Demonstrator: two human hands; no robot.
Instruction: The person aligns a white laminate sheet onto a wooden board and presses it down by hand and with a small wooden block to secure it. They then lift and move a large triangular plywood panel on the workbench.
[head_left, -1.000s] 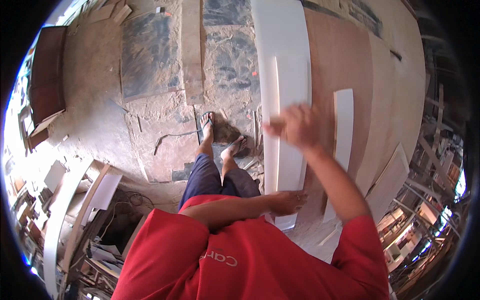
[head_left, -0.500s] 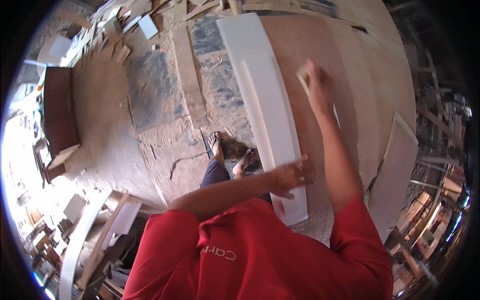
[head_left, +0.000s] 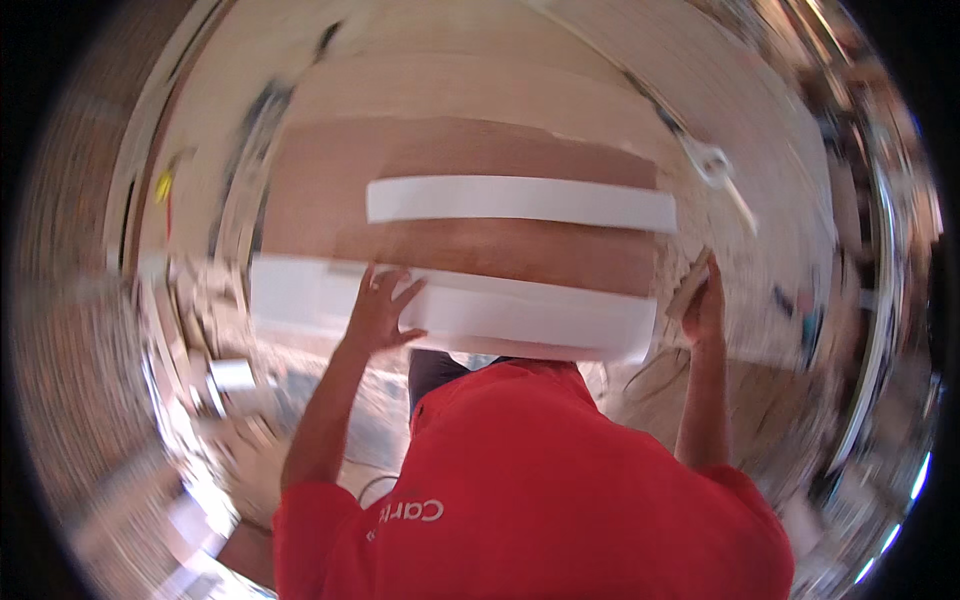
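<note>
Beside brown board (head_left: pixel 325 195), left hand (head_left: pixel 378 316) spreads over long white panel (head_left: pixel 535 315), right hand (head_left: pixel 706 308) grips tan block (head_left: pixel 686 286).

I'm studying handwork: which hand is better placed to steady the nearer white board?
Probably left: the left hand is over that white board; the right hand holds a brown block beyond its right end.

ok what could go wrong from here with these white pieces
The near white panel lies close to the person's torso, so leaning in might nudge it. The tan block in the right hand is just past the panel's right end and could knock it. The left hand is spread over the panel's left part; if it presses lightly, the panel might slide.
</note>
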